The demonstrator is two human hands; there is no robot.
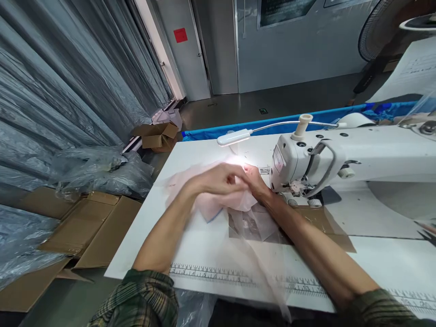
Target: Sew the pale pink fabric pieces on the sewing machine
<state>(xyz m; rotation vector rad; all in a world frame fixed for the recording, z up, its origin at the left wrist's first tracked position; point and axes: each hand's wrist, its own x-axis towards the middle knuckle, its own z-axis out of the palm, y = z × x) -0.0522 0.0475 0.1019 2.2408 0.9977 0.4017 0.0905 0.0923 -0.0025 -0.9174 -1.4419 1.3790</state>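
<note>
Touching pale pink fabric [210,205], left hand [223,179] overlaps right hand [255,178].

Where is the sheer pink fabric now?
In the head view, sheer pink fabric lies on the white tabletop, at the left hand and right hand, left of the sewing machine.

A sewing machine [361,152] and ruled table [200,245] show a workshop.

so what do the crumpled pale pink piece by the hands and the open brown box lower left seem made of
Crumpled pale pink piece: probably thin, soft fabric, possibly synthetic; it drapes and looks sheer. Open brown box, lower left: likely matte cardboard, judging by its stiff, creased flaps.
</note>
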